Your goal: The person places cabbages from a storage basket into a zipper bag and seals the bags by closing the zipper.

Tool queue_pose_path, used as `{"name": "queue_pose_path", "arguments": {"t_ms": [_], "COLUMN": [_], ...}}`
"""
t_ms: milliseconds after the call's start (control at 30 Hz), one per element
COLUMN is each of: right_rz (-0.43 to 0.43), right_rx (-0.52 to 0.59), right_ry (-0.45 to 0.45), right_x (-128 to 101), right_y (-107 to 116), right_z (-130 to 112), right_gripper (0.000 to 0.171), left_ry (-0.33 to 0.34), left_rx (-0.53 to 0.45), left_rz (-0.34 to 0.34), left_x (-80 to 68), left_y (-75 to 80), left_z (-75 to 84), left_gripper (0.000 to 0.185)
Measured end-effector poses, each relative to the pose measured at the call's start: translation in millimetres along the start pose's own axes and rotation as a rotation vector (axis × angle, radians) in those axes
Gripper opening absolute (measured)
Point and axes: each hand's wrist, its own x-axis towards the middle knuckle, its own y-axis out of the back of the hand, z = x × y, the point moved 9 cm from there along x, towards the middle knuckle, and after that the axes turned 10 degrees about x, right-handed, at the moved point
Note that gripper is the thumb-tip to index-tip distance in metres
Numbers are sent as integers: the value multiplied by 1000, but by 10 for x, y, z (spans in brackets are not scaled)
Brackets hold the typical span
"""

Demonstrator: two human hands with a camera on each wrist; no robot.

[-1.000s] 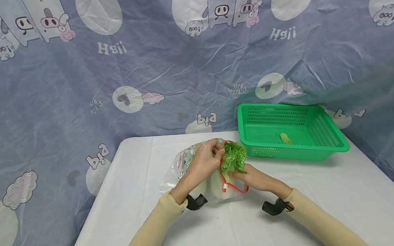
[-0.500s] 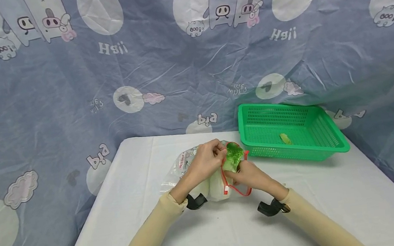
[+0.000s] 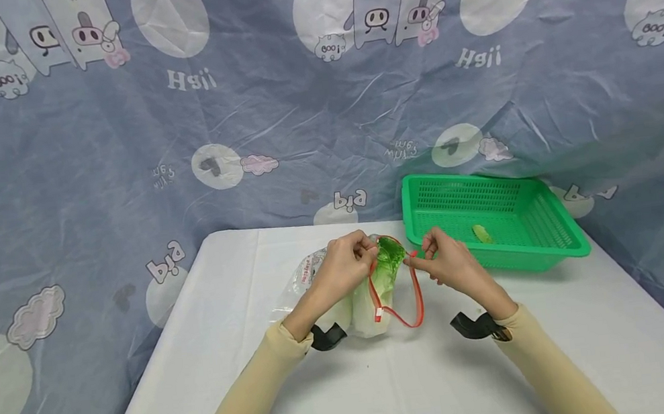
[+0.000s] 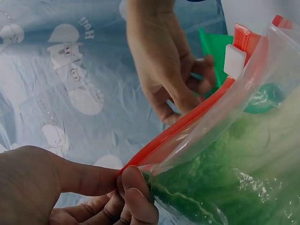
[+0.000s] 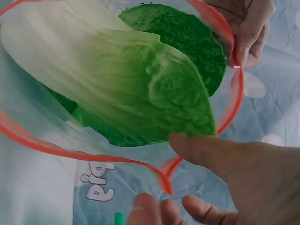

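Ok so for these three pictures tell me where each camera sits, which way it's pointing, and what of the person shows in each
Head: worn high, facing forward and down at the white table; shows both sleeved forearms, left hand and right hand holding the clear zip bag with red seal.
Left wrist: sits behind the left fingertips pinching the seal, facing across to the right hand.
Right wrist: beside the right hand, facing into the bag's mouth at the green leafy cabbage.
Shared: all three show the bag and both hands.

Hands: two, left [image 3: 345, 270] and right [image 3: 450, 263]
Zip bags [image 3: 373, 310]: one
Cabbage leaves [image 5: 140, 89]: two, bagged
Green baskets [image 3: 552, 224]: one
Leaf scraps [image 3: 480, 233] in basket: one
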Motion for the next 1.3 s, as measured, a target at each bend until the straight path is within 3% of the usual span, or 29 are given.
{"name": "queue_pose_path", "arguments": {"t_ms": [100, 233, 333, 533, 667, 867, 1033, 1133, 1200, 1300], "right_rz": [24, 77, 149, 209, 203, 256, 295, 303, 305, 302], "right_rx": [32, 131, 221, 525, 712, 793, 866, 925, 960, 1011], "right_ry": [59, 140, 174, 104, 46, 26, 51, 77, 84, 85], "right_x": [68, 106, 88, -6, -60, -77, -71, -70, -67, -54], "right_y": [-14, 23, 114, 249, 258, 288, 329, 353, 363, 373], "right_z": [32, 9, -48, -170, -250, -262, -226, -224, -217, -190], "right_gripper": [42, 20, 13, 17, 13, 19, 28, 31, 30, 26], "left_ry": [4, -5, -3, 16, 32, 64, 34, -34, -75, -102], "left_rx": [-8, -31, -30, -25, -35, 16, 181, 243, 264, 250], "left_rz": [-11, -15, 16, 93, 77, -47, -317, -456, -493, -486], "left_x": [-7, -4, 1, 6, 15, -45, -244, -342, -363, -336], "left_y": [-3, 34, 135, 362, 370, 296, 183, 101, 75, 73], "left_z": [-5, 0, 6, -7, -44, -35, 24, 75, 104, 121], "left_gripper": [12, 13, 12, 12, 13, 24, 42, 36, 27, 16]}}
